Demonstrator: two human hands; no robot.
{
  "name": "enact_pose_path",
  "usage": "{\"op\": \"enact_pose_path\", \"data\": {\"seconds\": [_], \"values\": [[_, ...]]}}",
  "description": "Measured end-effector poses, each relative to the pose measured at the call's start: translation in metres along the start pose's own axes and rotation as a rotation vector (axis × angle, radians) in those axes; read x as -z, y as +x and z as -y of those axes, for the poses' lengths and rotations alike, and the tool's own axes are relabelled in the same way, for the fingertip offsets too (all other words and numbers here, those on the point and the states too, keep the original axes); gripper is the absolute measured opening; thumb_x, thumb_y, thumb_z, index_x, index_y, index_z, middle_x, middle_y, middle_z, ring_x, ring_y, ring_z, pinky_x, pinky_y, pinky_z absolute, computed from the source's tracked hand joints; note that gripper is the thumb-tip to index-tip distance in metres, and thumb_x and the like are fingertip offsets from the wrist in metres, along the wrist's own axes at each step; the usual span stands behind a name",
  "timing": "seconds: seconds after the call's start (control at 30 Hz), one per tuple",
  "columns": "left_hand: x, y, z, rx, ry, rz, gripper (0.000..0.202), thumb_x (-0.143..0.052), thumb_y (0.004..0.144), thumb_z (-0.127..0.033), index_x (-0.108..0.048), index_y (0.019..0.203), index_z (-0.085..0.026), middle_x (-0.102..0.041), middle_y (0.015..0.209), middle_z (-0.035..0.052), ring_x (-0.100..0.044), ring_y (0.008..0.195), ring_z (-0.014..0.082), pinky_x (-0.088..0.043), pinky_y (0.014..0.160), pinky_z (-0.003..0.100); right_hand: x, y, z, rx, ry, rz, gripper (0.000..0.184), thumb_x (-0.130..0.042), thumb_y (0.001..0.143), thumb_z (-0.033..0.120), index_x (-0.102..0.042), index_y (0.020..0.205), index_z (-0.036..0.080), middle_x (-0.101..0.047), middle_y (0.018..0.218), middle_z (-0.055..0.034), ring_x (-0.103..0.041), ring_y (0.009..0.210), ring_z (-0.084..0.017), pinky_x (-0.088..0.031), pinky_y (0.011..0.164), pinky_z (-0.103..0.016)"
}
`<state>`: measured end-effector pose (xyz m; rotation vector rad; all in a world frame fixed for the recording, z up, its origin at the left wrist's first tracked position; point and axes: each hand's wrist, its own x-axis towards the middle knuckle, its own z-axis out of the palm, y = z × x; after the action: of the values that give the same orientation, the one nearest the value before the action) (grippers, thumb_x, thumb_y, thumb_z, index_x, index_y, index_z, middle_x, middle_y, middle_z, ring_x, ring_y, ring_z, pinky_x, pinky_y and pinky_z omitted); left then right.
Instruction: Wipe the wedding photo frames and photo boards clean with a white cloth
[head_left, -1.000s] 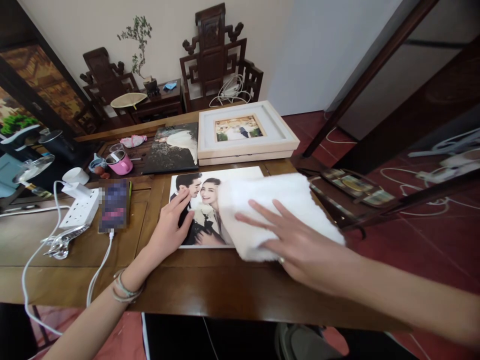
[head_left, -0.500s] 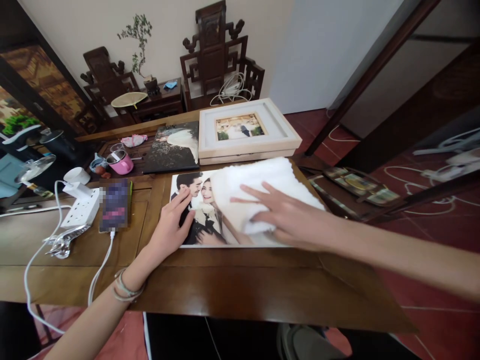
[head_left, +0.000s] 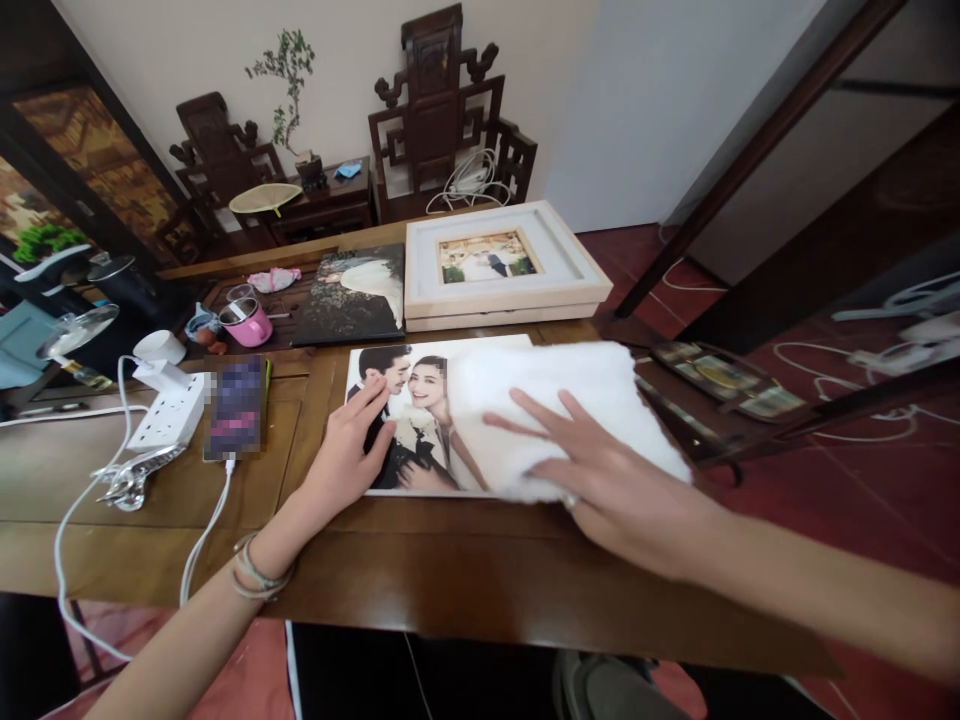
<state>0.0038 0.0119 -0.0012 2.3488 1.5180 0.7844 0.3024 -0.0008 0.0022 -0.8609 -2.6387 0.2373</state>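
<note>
White cloth right of centre is lying beneath the right hand, fingers spread; the flattened left hand is apparently bracing the photo panel, centre.

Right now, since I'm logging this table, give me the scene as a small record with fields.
Surface: wooden table
Left grip: spread, resting on the left part of the couple photo
Right grip: spread on the white cloth
Cloth position: over the photo's right part
Beyond the photo: dark picture panel, pale framed picture
Left of photo: phone, power strip, pink mug
</note>
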Motion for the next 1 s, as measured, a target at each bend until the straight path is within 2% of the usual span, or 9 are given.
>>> {"op": "enact_pose_path", "data": {"seconds": [0.13, 0.23, 0.3, 0.4, 0.5, 0.6, 0.73, 0.87, 1.0], "values": [[-0.001, 0.000, 0.001, 0.024, 0.012, 0.011, 0.044, -0.046, 0.097, -0.026, -0.050, 0.139, -0.014, -0.044, 0.150, 0.0159, -0.035, 0.143, 0.0266, -0.032, 0.116, 0.051, -0.002, -0.025, 0.044, 0.061, 0.041, 0.037, 0.043, -0.044, 0.056, -0.002, -0.070, 0.081, 0.021, -0.036, 0.155, -0.0026, -0.009, 0.148, -0.031, -0.013, 0.115, -0.066], [-0.002, 0.000, 0.001, 0.029, 0.016, 0.015, 0.045, -0.046, 0.097, -0.026, -0.049, 0.140, -0.014, -0.043, 0.151, 0.0158, -0.035, 0.143, 0.0265, -0.032, 0.117, 0.050, -0.004, -0.028, 0.052, 0.103, 0.083, 0.083, 0.036, -0.048, 0.056, 0.000, -0.069, 0.077, 0.021, -0.035, 0.156, -0.0015, -0.012, 0.147, -0.033, -0.009, 0.116, -0.066], [-0.002, 0.000, 0.002, 0.025, 0.019, 0.017, 0.046, -0.045, 0.097, -0.027, -0.049, 0.140, -0.012, -0.043, 0.151, 0.0165, -0.035, 0.144, 0.0264, -0.032, 0.117, 0.049, -0.005, -0.021, 0.045, 0.131, 0.074, 0.083, 0.038, -0.048, 0.056, 0.000, -0.070, 0.080, 0.021, -0.036, 0.155, -0.0008, -0.013, 0.147, -0.032, -0.010, 0.117, -0.064], [-0.002, 0.000, 0.002, 0.015, 0.023, 0.017, 0.046, -0.045, 0.097, -0.027, -0.049, 0.140, -0.010, -0.043, 0.151, 0.0173, -0.035, 0.143, 0.0262, -0.031, 0.117, 0.049, -0.003, 0.003, 0.021, 0.139, 0.016, 0.089, 0.048, -0.045, 0.059, -0.004, -0.071, 0.089, 0.021, -0.039, 0.154, -0.0028, -0.015, 0.147, -0.032, -0.018, 0.114, -0.066], [-0.002, 0.000, 0.003, 0.002, 0.025, 0.010, 0.046, -0.045, 0.097, -0.027, -0.050, 0.139, -0.009, -0.044, 0.150, 0.0180, -0.036, 0.143, 0.0261, -0.031, 0.118, 0.049, 0.004, 0.039, -0.008, 0.108, -0.032, 0.144, 0.050, -0.044, 0.064, -0.005, -0.071, 0.100, 0.017, -0.043, 0.150, -0.0118, -0.023, 0.144, -0.036, -0.025, 0.109, -0.069], [-0.001, 0.000, 0.004, 0.003, 0.026, 0.012, 0.046, -0.045, 0.097, -0.028, -0.050, 0.139, -0.009, -0.045, 0.149, 0.0185, -0.036, 0.143, 0.0269, -0.031, 0.117, 0.049, 0.010, 0.072, -0.034, 0.064, -0.081, 0.169, 0.050, -0.046, 0.069, -0.002, -0.067, 0.112, 0.011, -0.046, 0.146, -0.0205, -0.026, 0.143, -0.037, -0.027, 0.108, -0.068], [-0.001, 0.001, 0.004, -0.013, 0.011, 0.012, 0.045, -0.045, 0.097, -0.028, -0.051, 0.138, -0.011, -0.045, 0.149, 0.0177, -0.036, 0.143, 0.0270, -0.031, 0.117, 0.049, 0.010, 0.093, -0.047, 0.015, -0.127, 0.189, 0.056, -0.045, 0.069, -0.004, -0.063, 0.120, 0.008, -0.046, 0.145, -0.0241, -0.024, 0.143, -0.037, -0.027, 0.109, -0.067], [0.000, 0.001, 0.003, 0.005, 0.010, 0.011, 0.045, -0.046, 0.097, -0.029, -0.051, 0.138, -0.011, -0.046, 0.149, 0.0178, -0.037, 0.142, 0.0276, -0.031, 0.117, 0.050, 0.003, 0.077, -0.027, 0.015, -0.157, 0.131, 0.049, -0.046, 0.069, -0.003, -0.068, 0.111, 0.010, -0.042, 0.149, -0.0175, -0.023, 0.142, -0.042, -0.024, 0.107, -0.072], [0.001, 0.001, 0.000, 0.031, -0.003, 0.018, 0.045, -0.044, 0.098, -0.028, -0.049, 0.140, -0.013, -0.045, 0.150, 0.0161, -0.037, 0.142, 0.0268, -0.030, 0.118, 0.051, -0.008, 0.037, 0.015, 0.055, -0.050, 0.099, 0.049, -0.047, 0.065, -0.002, -0.072, 0.103, 0.017, -0.038, 0.153, -0.0107, -0.018, 0.144, -0.040, -0.018, 0.109, -0.072]]}}
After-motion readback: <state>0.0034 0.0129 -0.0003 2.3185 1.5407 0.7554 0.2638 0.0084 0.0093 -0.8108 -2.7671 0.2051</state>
